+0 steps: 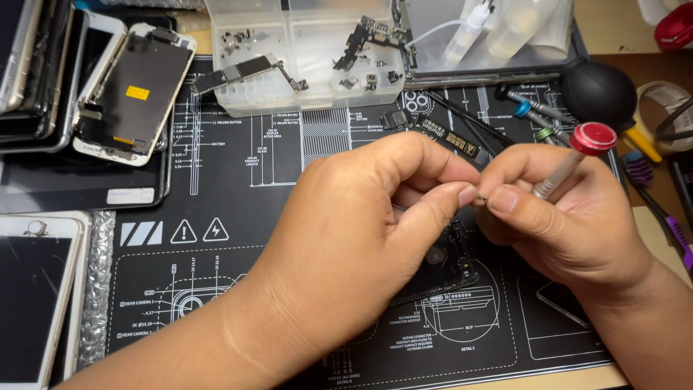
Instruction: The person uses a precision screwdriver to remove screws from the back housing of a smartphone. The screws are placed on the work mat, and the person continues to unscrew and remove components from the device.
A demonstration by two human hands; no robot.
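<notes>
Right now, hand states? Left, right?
Left hand: closed, thumb and forefinger pinched on something too small to identify.
Right hand: closed, holding a red-capped screwdriver.

A detached phone screen with a white frame and dark back [133,90] lay tilted at upper left, a small yellow rectangular label [137,92] stuck on it. Below it sat a white rectangular sticker [131,196]. A white-framed phone with a dark glass screen [32,296] lay at lower left.
</notes>
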